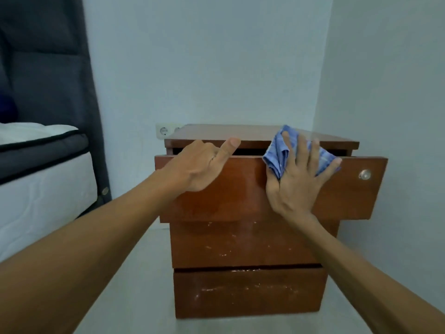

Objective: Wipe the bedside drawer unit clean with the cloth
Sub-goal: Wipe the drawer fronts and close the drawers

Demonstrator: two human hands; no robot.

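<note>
A brown wooden bedside drawer unit (245,247) with three drawers stands against the wall. Its top drawer (346,196) is pulled out and has a small clear knob (365,175) at the right. My left hand (202,165) grips the upper left edge of that drawer front, fingers curled over it. My right hand (296,179) presses a crumpled blue cloth (279,153) flat against the drawer front's upper edge, fingers spread over it. The two lower drawer fronts show pale scuffs and smears.
A bed with a white mattress (43,189) and dark grey headboard (48,68) stands at the left. A white wall socket (164,131) sits behind the unit's left corner. The right wall (390,92) is close beside the unit. Pale floor (134,273) lies in front.
</note>
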